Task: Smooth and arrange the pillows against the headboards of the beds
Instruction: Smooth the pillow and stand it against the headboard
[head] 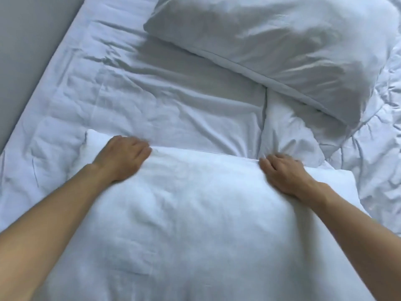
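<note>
- Near pillow (184,213): looks soft, light, saggy; hold at far edge, near corners.
- Left hand (124,155) at 10 o'clock, right hand (282,174) at 2, both curled over that edge.

A plump white near pillow (184,213) fills the lower centre of the frame, lying flat and lightly creased on the bed (152,105). A second pillow (271,51), white, shaded and rumpled, lies askew in the upper right.
</note>
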Demonstrator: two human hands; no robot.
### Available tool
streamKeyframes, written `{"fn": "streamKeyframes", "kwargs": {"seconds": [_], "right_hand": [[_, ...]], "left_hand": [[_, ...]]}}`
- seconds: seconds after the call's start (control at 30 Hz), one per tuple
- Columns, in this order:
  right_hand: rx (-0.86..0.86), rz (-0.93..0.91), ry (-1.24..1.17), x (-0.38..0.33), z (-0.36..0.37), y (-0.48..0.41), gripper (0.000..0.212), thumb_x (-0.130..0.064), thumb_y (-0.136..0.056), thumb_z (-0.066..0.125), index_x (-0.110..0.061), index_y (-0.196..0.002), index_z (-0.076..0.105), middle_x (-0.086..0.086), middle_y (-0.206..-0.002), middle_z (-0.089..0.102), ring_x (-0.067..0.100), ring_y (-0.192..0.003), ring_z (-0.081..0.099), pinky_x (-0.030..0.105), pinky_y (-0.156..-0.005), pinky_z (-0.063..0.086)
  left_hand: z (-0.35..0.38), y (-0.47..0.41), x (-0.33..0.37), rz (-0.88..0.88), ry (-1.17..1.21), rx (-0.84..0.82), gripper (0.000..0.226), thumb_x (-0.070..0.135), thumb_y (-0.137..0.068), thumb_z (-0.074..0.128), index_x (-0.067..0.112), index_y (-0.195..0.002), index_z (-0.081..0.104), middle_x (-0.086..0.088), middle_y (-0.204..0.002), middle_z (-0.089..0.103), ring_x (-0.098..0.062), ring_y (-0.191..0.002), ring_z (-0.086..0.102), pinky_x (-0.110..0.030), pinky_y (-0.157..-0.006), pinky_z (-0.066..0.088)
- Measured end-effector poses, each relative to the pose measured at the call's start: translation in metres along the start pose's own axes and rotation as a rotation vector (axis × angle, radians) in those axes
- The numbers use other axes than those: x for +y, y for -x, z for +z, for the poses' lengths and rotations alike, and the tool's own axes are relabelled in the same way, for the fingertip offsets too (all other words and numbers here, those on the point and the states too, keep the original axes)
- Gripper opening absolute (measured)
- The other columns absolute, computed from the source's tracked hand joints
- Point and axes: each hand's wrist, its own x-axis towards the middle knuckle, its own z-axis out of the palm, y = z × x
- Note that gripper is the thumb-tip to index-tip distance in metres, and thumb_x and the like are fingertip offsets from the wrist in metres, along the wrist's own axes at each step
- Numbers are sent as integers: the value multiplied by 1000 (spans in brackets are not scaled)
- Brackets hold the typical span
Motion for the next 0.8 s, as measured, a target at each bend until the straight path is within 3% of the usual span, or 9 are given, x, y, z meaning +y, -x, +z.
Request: {"fn": "streamKeyframes", "kwargs": {"seconds": [0.07,0.2,0.33,0.47,0.53,0.7,0.8], "right_hand": [[44,3,22,35,-4,0,35,-48,-101,26,-28,-93,53,-1,-92,65,26,-97,56,45,-87,45],[-9,159,-73,62,-5,16,46,-58,-98,34,-21,-78,52,5,-90,69,31,-97,62,44,-81,44],[75,111,-156,50,-21,45,40,-56,-97,43,-23,-74,49,0,-77,62,29,-88,62,42,-72,39],[157,20,-114,32,-47,92,27,-51,-99,46,-47,-72,45,-1,-74,53,31,-84,60,41,-66,34],[181,29,-124,22,-60,122,33,-57,-98,42,-34,-73,41,-6,-71,46,33,-88,61,42,-68,35],[220,78,-68,-8,-113,224,51,-68,-94,35,-21,-74,43,7,-86,64,33,-98,63,41,-73,42],[428,5,-40,-21,-146,292,55,-73,-92,32,-24,-68,38,-10,-65,49,30,-78,62,38,-62,38]], "left_hand": [[-12,-2,-26,-26,-66,-35,44,41,-99,21,23,-92,61,-4,-87,58,-31,-89,58,-45,-84,43],[-34,9,-31,-21,3,-21,29,36,-101,34,24,-76,41,4,-75,43,-25,-77,45,-39,-76,35],[-63,45,-28,15,20,83,30,38,-99,36,18,-82,50,3,-77,46,-30,-84,55,-42,-78,35],[-96,107,-27,93,60,199,46,53,-91,27,18,-86,56,5,-79,52,-28,-80,56,-41,-73,36],[-110,144,-23,118,48,241,47,55,-92,25,21,-85,56,8,-78,52,-26,-78,57,-39,-71,34],[-160,252,-10,106,113,395,45,53,-94,33,18,-79,56,4,-75,59,-27,-74,58,-37,-68,32],[-185,324,-5,105,118,536,35,45,-94,41,17,-80,56,4,-74,58,-27,-73,58,-40,-67,37]]}}
